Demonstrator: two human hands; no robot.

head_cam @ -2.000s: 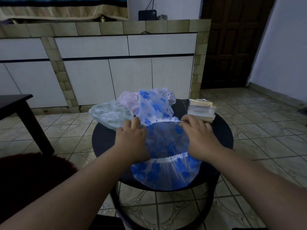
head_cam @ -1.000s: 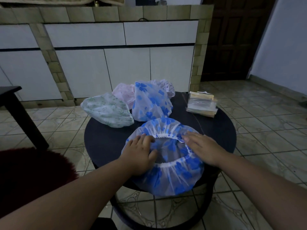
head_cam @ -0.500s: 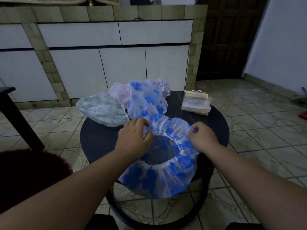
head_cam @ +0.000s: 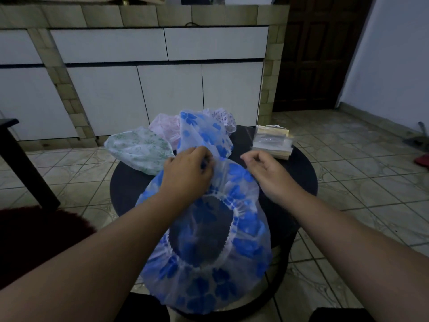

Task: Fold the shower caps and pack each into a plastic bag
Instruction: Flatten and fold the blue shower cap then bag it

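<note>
The blue-flowered shower cap [head_cam: 209, 247], thin translucent plastic with a gathered white elastic rim, hangs over the near edge of the round dark bench [head_cam: 299, 180], opening up, long axis running away from the person. The left hand [head_cam: 188, 175] pinches its far edge. The right hand [head_cam: 264, 175] hovers beside it, fingers curled, grasping nothing. Behind lie more crinkled caps [head_cam: 139, 149] and a stack of clear plastic bags [head_cam: 272, 141].

So there's a round black counter [head_cam: 130, 184] sitting on a pale tiled floor [head_cam: 348, 173] with swirly patterns. Behind it, white cabinet doors [head_cam: 171, 94] framed in beige tile are running along the back wall. A dark wooden door [head_cam: 318, 54] is standing at back right, a dark table leg [head_cam: 25, 168] is poking in at left, and something fuzzy and dark red [head_cam: 34, 233] is lying below it.
</note>
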